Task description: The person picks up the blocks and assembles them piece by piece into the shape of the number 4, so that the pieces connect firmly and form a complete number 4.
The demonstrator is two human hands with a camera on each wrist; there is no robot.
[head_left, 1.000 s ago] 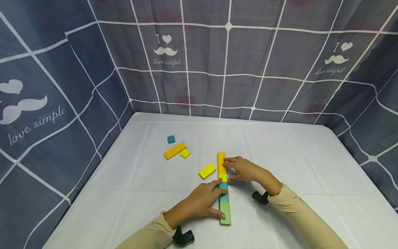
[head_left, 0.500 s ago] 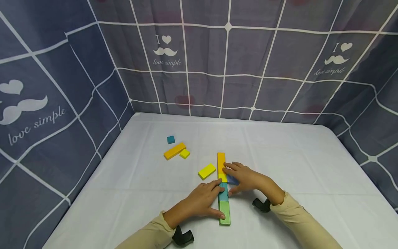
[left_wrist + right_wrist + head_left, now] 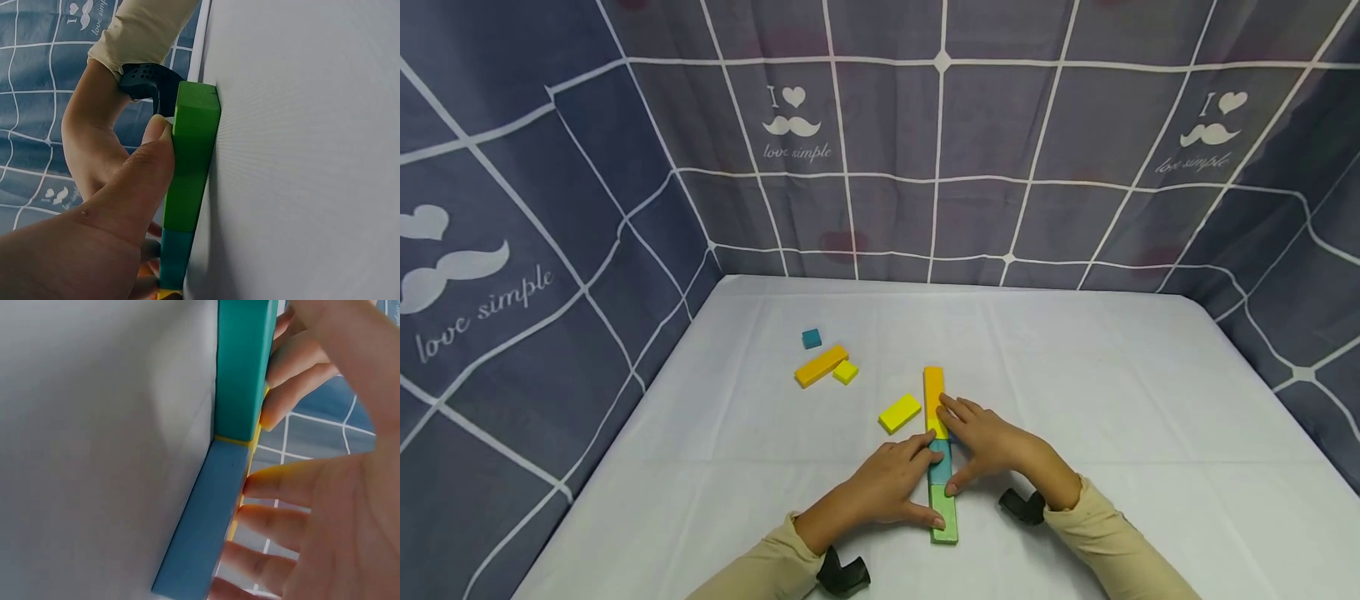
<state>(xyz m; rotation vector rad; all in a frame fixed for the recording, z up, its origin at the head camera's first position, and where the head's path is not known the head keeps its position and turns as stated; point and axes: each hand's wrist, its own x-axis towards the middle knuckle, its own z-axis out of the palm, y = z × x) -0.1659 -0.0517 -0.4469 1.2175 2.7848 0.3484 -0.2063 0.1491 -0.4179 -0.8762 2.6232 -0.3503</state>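
Observation:
A straight row of blocks runs away from the person in the head view: a green block [image 3: 947, 505] nearest, then a teal block [image 3: 939, 469], a yellow one [image 3: 938, 426] and an orange one [image 3: 933, 383]. My left hand [image 3: 876, 485] lies along the row's left side, its thumb on the green block and fingertips on the teal and yellow part. On the opposite side my right hand [image 3: 998, 443] spreads its fingers over the orange and yellow blocks, with its thumb at the green block's edge. A blue block [image 3: 203, 519] beside the row, mostly hidden in the head view, lies under the right fingers.
Left of the row lies a loose yellow block [image 3: 899, 413]. Farther back are a long orange block [image 3: 822, 366], a small yellow block [image 3: 846, 372] and a teal cube [image 3: 812, 338]. A white cloth covers the table [image 3: 1075, 358]; grey checked curtains [image 3: 887, 125] surround it.
My right hand has shifted toward the person, its thumb sliding from beside the yellow block down to the green one. It now covers most of the blue block. The left hand stays in place.

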